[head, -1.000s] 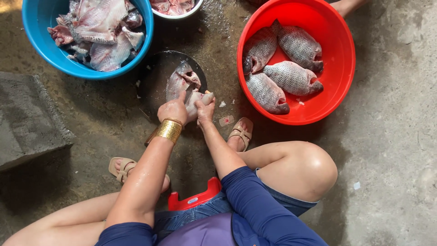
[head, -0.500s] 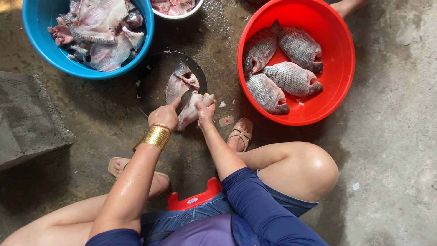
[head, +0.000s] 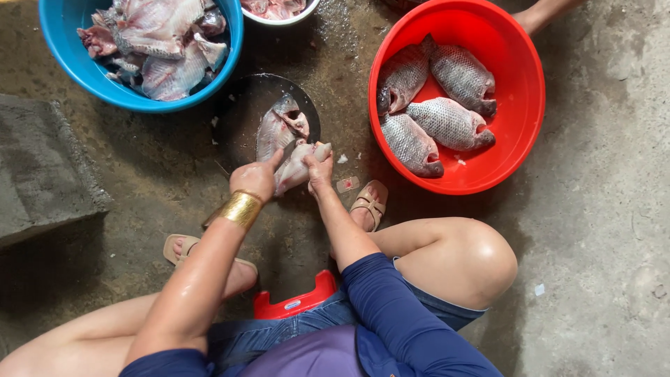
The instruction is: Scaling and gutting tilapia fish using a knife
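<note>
My left grip (head: pixel 257 178) is covering the knife handle, so only a sliver of blade is showing. The top edge is cutting off the blue basin (head: pixel 84 66) and white bowl (head: pixel 283 19). My legs are hiding most of the red stool (head: pixel 296 304).

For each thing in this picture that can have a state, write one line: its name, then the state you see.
fish on the board: cut open, lying flat
left hand: gripping a knife handle, blade on the fish
right hand: pressing on the fish's tail end
red basin: holds four whole fish
blue basin: filled with cut fish pieces
red stool: sat on, mostly hidden
</note>
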